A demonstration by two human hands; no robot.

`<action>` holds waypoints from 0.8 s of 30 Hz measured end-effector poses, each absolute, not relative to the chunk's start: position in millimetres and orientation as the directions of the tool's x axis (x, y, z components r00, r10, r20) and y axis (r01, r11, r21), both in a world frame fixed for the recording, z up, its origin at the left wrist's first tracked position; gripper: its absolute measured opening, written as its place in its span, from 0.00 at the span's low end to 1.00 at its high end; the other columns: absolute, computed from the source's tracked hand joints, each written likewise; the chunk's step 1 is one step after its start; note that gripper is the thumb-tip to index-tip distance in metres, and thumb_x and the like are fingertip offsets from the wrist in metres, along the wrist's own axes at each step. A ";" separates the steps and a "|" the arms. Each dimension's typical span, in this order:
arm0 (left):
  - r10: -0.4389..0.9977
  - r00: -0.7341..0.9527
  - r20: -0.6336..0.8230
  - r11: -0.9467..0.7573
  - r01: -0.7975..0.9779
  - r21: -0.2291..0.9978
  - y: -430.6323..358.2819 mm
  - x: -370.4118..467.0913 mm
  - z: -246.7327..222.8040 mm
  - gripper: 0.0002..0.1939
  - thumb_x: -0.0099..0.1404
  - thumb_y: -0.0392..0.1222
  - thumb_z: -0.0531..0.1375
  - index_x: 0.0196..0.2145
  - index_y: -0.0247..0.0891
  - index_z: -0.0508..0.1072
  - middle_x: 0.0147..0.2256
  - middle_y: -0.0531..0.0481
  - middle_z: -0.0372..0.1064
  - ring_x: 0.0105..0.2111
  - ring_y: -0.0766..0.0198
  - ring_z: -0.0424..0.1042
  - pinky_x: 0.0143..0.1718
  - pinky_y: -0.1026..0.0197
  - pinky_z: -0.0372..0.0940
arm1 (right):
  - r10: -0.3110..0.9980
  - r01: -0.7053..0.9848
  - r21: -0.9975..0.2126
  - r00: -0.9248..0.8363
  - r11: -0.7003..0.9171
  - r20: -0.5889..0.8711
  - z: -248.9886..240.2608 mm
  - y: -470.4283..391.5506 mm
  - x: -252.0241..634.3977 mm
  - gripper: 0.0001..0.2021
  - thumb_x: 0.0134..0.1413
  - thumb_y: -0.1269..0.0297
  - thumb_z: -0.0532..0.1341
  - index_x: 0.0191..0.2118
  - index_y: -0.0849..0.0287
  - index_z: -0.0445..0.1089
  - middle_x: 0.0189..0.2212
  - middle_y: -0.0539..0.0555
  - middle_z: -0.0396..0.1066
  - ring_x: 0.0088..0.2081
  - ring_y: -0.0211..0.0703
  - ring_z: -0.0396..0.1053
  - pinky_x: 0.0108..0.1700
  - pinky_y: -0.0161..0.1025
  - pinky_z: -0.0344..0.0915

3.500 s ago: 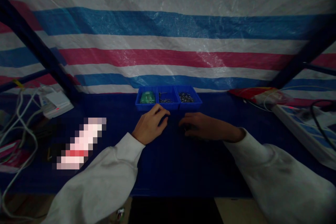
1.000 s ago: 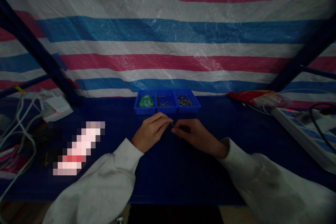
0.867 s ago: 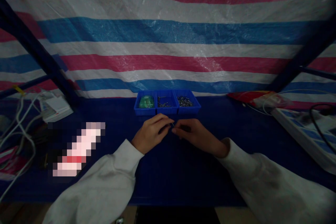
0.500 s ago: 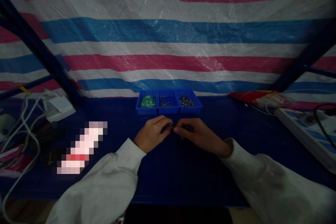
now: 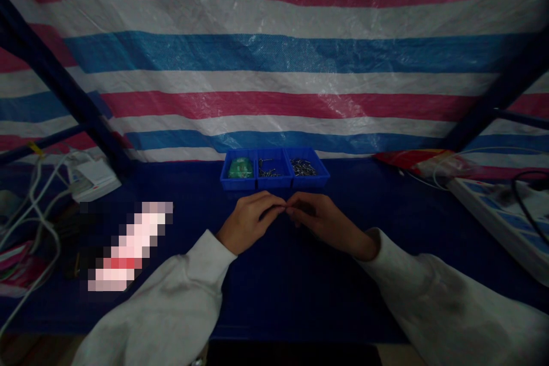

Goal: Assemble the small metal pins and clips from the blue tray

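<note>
My left hand [image 5: 249,221] and my right hand [image 5: 326,222] meet fingertip to fingertip above the blue table [image 5: 300,297]. Both are closed in a pinch; whatever lies between the fingertips is too small and dark to make out. Just beyond them stand three joined blue bins. The left bin [image 5: 238,185] holds a green bundle [image 5: 241,167], the middle bin [image 5: 274,182] a few small metal pieces [image 5: 269,172], and the right bin [image 5: 311,181] a fuller heap of metal pieces [image 5: 303,167].
At the left lie white cables [image 5: 32,211], a white box [image 5: 94,177] and a pixelated pale object [image 5: 137,240]. On the right are a red packet [image 5: 412,157] and a long white-and-blue package [image 5: 501,217]. A striped sheet [image 5: 274,51] hangs behind.
The fingertips of both hands have come together, and the small dark item seen at my left fingertips is now hidden. The view has shifted slightly.
</note>
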State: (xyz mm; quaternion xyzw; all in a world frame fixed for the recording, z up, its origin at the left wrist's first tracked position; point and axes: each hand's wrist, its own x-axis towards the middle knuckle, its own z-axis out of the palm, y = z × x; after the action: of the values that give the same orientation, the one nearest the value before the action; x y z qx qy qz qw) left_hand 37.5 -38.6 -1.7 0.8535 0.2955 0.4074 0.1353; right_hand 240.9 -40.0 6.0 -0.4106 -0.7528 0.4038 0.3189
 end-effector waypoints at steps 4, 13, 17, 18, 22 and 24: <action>0.610 0.518 0.599 -0.791 0.439 0.426 -36.8 35.5 -4.9 0.09 0.71 0.38 0.56 0.44 0.38 0.74 0.38 0.48 0.74 0.37 0.64 0.74 0.41 0.61 0.69 | 0.866 0.317 -0.897 -0.483 0.307 0.126 0.8 -37.8 241.1 0.10 0.61 0.59 0.58 0.35 0.59 0.70 0.26 0.49 0.69 0.27 0.37 0.68 0.32 0.36 0.62; 0.619 0.536 0.574 -0.782 0.490 0.386 -38.4 34.1 -9.2 0.07 0.70 0.35 0.56 0.43 0.38 0.73 0.37 0.50 0.73 0.36 0.65 0.74 0.40 0.62 0.69 | 0.846 0.271 -0.928 -0.527 0.257 0.081 3.3 -38.8 241.0 0.10 0.61 0.58 0.58 0.34 0.60 0.69 0.27 0.49 0.69 0.26 0.36 0.67 0.30 0.35 0.62; 0.629 0.513 0.583 -0.776 0.459 0.434 -39.9 35.8 -5.0 0.06 0.70 0.35 0.57 0.41 0.37 0.74 0.36 0.50 0.73 0.35 0.65 0.73 0.40 0.62 0.67 | 0.873 0.282 -0.911 -0.465 0.301 0.145 5.3 -35.7 243.3 0.08 0.61 0.59 0.58 0.40 0.58 0.68 0.27 0.49 0.70 0.27 0.37 0.68 0.31 0.35 0.64; 0.639 0.497 0.587 -0.769 0.440 0.464 -40.5 36.7 -3.3 0.06 0.69 0.36 0.57 0.40 0.38 0.74 0.36 0.50 0.74 0.35 0.66 0.73 0.40 0.63 0.67 | 0.876 0.284 -0.904 -0.451 0.320 0.169 5.3 -35.0 244.0 0.08 0.61 0.60 0.59 0.42 0.58 0.68 0.28 0.49 0.70 0.28 0.37 0.69 0.32 0.36 0.65; 0.732 0.411 0.544 -0.681 0.392 0.619 -42.6 40.9 2.2 0.04 0.68 0.38 0.60 0.38 0.38 0.76 0.34 0.52 0.75 0.32 0.67 0.73 0.35 0.65 0.66 | 0.851 0.292 -0.868 -0.469 0.401 0.236 4.8 -34.7 245.3 0.10 0.61 0.62 0.59 0.48 0.56 0.68 0.34 0.51 0.74 0.32 0.39 0.72 0.37 0.38 0.67; 0.770 0.399 0.498 -0.632 0.375 0.678 -42.6 42.2 2.2 0.05 0.68 0.39 0.60 0.37 0.38 0.76 0.32 0.53 0.75 0.30 0.68 0.72 0.32 0.66 0.65 | 0.838 0.331 -0.832 -0.481 0.446 0.257 4.9 -35.6 245.3 0.08 0.62 0.63 0.58 0.45 0.55 0.70 0.35 0.51 0.75 0.34 0.39 0.72 0.37 0.37 0.66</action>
State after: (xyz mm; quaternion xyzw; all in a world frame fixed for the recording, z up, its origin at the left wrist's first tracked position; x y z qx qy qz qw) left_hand 42.2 -42.6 2.2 0.8020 0.3570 0.4159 0.2374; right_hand 245.3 -35.6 4.9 -0.3759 -0.7777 0.3686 0.3435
